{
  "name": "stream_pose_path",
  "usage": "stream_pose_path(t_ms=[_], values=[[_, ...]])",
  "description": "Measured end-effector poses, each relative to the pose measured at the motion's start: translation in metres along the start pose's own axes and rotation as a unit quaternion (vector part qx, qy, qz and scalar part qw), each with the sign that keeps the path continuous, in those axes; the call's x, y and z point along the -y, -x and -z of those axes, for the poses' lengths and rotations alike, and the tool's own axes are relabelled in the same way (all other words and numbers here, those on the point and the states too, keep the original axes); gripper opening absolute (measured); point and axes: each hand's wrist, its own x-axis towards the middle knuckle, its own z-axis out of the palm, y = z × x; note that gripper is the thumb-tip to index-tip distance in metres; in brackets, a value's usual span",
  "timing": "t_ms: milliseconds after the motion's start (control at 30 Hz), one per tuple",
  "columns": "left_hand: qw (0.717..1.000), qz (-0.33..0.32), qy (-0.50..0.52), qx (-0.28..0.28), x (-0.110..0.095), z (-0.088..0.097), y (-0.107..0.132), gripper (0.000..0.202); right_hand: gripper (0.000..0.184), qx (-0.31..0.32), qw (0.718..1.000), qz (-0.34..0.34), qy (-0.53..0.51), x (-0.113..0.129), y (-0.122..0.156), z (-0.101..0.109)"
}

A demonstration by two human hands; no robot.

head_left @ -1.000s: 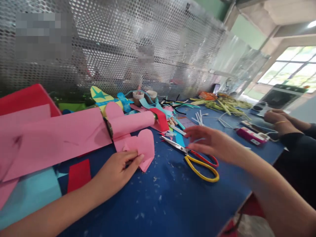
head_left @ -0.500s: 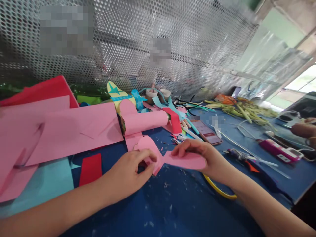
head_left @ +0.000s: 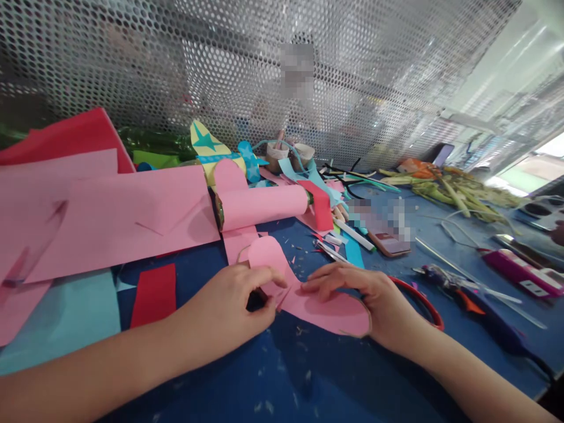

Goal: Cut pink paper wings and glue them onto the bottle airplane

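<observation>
A pink paper cutout (head_left: 324, 308) with two rounded lobes lies spread open on the blue table (head_left: 308, 376), just in front of me. My left hand (head_left: 229, 308) pinches it at the middle crease, thumb and forefinger closed on the paper. My right hand (head_left: 374, 296) grips the right lobe, fingers on top and curled round its edge. The left lobe (head_left: 267, 255) rests flat beyond my left hand. Scissors with a red handle (head_left: 423, 299) lie right behind my right hand, mostly hidden by it.
A pink paper roll (head_left: 264, 205) and large pink sheets (head_left: 123, 220) lie at left, with a red piece (head_left: 154, 294) and light blue sheet (head_left: 61, 320). A phone (head_left: 390, 244), paper scraps, a dark tool (head_left: 462, 294) and green leaves (head_left: 449, 188) sit right. A perforated metal screen (head_left: 220, 70) backs the table.
My right hand left the scissors and took the pink cutout's right side. The folded cutout has been opened out flat into two lobes. My left hand stayed on it.
</observation>
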Motion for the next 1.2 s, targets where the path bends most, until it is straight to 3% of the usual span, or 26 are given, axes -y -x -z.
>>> stream_pose_path(t_ms=[467, 1200], values=[[1.000, -0.009, -0.006, 0.008, 0.0026, -0.0024, 0.0009, 0.035, 0.015, -0.029, 0.995, 0.061, 0.072, 0.0043, -0.0035, -0.0043], [1.000, -0.011, -0.021, -0.003, 0.0013, -0.0027, 0.0014, 0.040, 0.019, -0.006, 0.997, 0.049, 0.063, 0.0009, -0.0015, -0.0062]])
